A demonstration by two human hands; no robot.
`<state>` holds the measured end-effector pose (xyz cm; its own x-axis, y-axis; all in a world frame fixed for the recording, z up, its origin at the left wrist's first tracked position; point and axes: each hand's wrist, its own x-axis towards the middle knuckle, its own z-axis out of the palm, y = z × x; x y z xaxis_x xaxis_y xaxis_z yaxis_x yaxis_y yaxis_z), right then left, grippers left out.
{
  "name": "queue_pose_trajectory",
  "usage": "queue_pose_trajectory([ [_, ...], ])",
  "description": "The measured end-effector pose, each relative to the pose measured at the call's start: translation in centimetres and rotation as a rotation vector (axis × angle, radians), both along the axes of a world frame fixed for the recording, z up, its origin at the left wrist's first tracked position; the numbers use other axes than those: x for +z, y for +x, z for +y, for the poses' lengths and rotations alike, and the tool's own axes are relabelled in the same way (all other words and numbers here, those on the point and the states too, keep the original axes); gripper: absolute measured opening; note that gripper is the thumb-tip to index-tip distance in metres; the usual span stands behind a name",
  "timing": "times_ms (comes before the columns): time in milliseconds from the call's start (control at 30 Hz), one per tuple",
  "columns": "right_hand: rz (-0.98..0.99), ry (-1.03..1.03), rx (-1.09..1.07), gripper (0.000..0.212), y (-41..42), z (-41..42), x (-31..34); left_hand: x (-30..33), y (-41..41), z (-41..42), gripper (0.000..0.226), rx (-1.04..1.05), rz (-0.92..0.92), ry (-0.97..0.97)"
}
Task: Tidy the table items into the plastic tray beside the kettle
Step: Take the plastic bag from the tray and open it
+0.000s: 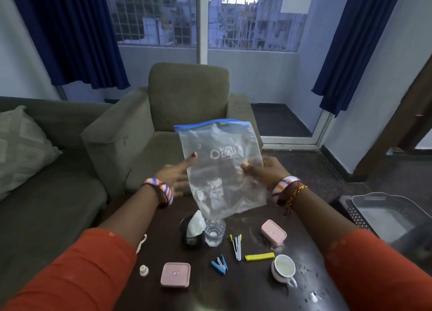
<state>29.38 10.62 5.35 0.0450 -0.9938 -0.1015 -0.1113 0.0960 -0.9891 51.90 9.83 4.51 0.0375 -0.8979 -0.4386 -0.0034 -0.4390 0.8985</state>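
Note:
I hold a clear zip bag with a blue seal upright above the dark table. My right hand pinches its right edge. My left hand is spread open, with one fingertip touching the bag's left edge. On the table lie two pink lidded boxes, a glass, a black holder with tissue, blue clips, a white clip, a yellow clip, a white cup and a small white cap. The grey plastic tray sits at the right.
A green armchair stands just beyond the table, and a sofa with a cushion is at the left. The tray rests on a dark perforated crate. No kettle is in view.

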Motion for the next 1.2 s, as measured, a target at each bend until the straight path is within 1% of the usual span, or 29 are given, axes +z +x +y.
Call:
queue_pose_trajectory([
  [33, -0.030, 0.027, 0.013, 0.018, 0.2, 0.0, -0.3, -1.1, 0.1, 0.3, 0.055, -0.046, 0.097, 0.012],
  [67, -0.029, 0.049, 0.039, 0.017, 0.4, 0.0, -0.5, -1.8, 0.2, 0.5, 0.040, -0.042, 0.173, -0.009],
  [133, -0.035, 0.088, 0.085, 0.013, 0.5, 0.0, -1.0, -2.7, 0.1, 0.2, 0.006, 0.065, 0.275, -0.096],
  [200, -0.055, 0.108, 0.029, 0.008, 0.6, -0.3, -1.7, -3.0, 0.3, -0.5, 0.017, 0.187, 0.304, -0.170],
  [233, -0.062, 0.116, -0.019, 0.015, 0.8, -0.5, -2.1, -2.9, 0.4, -0.6, 0.018, 0.233, 0.284, -0.196],
  [267, -0.066, 0.125, -0.053, 0.026, 1.1, -0.5, -2.3, -3.1, 0.5, -1.0, 0.011, 0.278, 0.238, -0.227],
  [300, -0.044, 0.123, -0.074, 0.039, 1.3, -0.7, -2.5, -3.2, 0.6, -1.1, 0.012, 0.311, 0.175, -0.261],
  [333, -0.001, 0.102, -0.077, 0.054, 1.6, -0.8, -2.7, -3.3, 0.7, -1.2, 0.037, 0.326, 0.110, -0.285],
  [367, 0.062, 0.056, -0.063, 0.071, 1.7, -1.0, -2.9, -3.2, 0.9, -0.9, 0.063, 0.293, 0.054, -0.300],
  [400, 0.127, 0.000, -0.032, 0.084, 1.8, -1.1, -2.9, -3.3, 1.1, -0.8, 0.080, 0.248, 0.038, -0.322],
  [433, 0.178, -0.046, 0.009, 0.091, 1.9, -1.1, -2.8, -3.3, 1.3, -0.7, 0.086, 0.178, 0.044, -0.340],
  [500, 0.218, -0.068, 0.060, 0.086, 1.9, -1.1, -2.5, -3.1, 1.3, -0.2, 0.080, -0.002, 0.077, -0.352],
  [533, 0.217, -0.036, 0.070, 0.080, 1.8, -1.0, -2.4, -3.0, 1.4, -0.2, 0.074, -0.069, 0.038, -0.346],
  [600, 0.251, 0.014, 0.072, 0.066, 1.6, -1.0, -2.3, -3.0, 1.8, -0.4, 0.066, -0.097, -0.116, -0.348],
  [667, 0.324, 0.005, 0.073, 0.049, 1.2, -0.9, -2.4, -2.9, 2.1, -0.6, 0.056, -0.112, -0.304, -0.376],
  [767, 0.526, -0.060, 0.073, 0.023, 0.7, -1.2, -2.7, -2.9, 2.3, -0.8, 0.018, -0.154, -0.601, -0.463],
  [800, 0.557, -0.065, 0.072, 0.018, 0.5, -1.3, -2.9, -2.8, 2.1, -0.8, 0.014, -0.141, -0.650, -0.479],
  [833, 0.554, -0.072, 0.072, 0.013, 0.3, -1.3, -3.0, -2.8, 2.0, -0.8, 0.022, -0.132, -0.651, -0.484],
  [867, 0.514, -0.077, 0.075, 0.013, 0.1, -1.3, -3.2, -3.1, 1.9, -1.0, 0.031, -0.105, -0.589, -0.472],
  [900, 0.416, -0.052, 0.081, 0.013, -0.3, -1.2, -3.5, -3.1, 1.7, -0.9, 0.032, -0.061, -0.480, -0.430],
  [933, 0.273, 0.002, 0.104, 0.009, -0.5, -1.0, -3.7, -3.3, 1.4, -0.8, 0.026, -0.013, -0.377, -0.386],
  [967, 0.138, 0.078, 0.135, 0.010, -0.8, -0.8, -4.2, -3.6, 0.9, -0.7, 0.017, 0.020, -0.299, -0.349],
  [1000, 0.040, 0.147, 0.160, 0.024, -1.1, -0.6, -4.9, -4.0, 0.4, -0.4, 0.010, 0.036, -0.256, -0.322],
  [1033, 0.000, 0.197, 0.171, 0.038, -1.3, -0.3, -5.8, -4.7, -0.2, -0.2, 0.007, 0.037, -0.245, -0.305],
  [1067, -0.010, 0.224, 0.155, 0.046, -1.6, 0.0, -7.0, -5.3, -0.9, 0.2, 0.007, 0.041, -0.239, -0.299],
  [1133, -0.002, 0.253, 0.059, 0.046, -1.9, 0.7, -9.6, -7.3, -2.1, 0.8, 0.012, 0.041, -0.277, -0.266],
  [1200, 0.015, 0.317, -0.063, 0.043, -2.5, 1.7, -12.3, -9.9, -3.2, 1.6, 0.019, 0.005, -0.354, -0.168],
])
